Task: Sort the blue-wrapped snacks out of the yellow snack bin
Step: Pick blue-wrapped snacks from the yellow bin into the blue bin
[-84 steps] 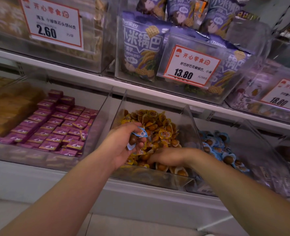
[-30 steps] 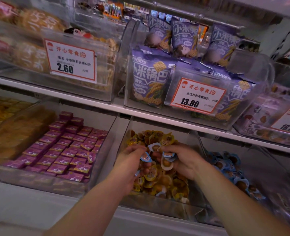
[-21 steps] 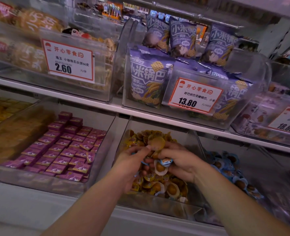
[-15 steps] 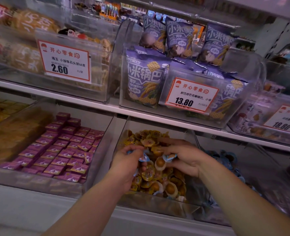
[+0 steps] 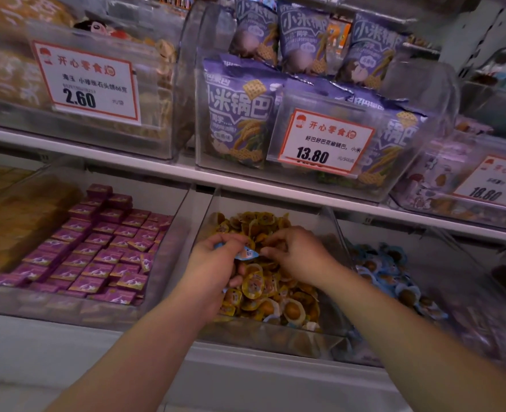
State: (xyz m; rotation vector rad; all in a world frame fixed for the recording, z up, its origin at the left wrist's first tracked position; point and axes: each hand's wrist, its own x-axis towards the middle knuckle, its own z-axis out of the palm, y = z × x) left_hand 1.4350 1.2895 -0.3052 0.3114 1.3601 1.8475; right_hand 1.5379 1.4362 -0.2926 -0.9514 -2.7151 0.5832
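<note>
Sorting the yellow snack bin (image 5: pixel 275 337) with two hands.
Our left hand (image 5: pixel 213 269) pinches blue-wrapped snacks (image 5: pixel 245 253), count hidden; whether our right hand (image 5: pixel 297 254) grasps anything, we cannot tell.

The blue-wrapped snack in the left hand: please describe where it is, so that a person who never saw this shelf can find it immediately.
Find the price card reading 13.80 on the upper shelf; directly below it sits the clear bin of yellow-wrapped snacks. Over that bin the left hand grips the blue-wrapped snack near the right hand. It is the only blue wrapper showing above the yellow pile.
</note>
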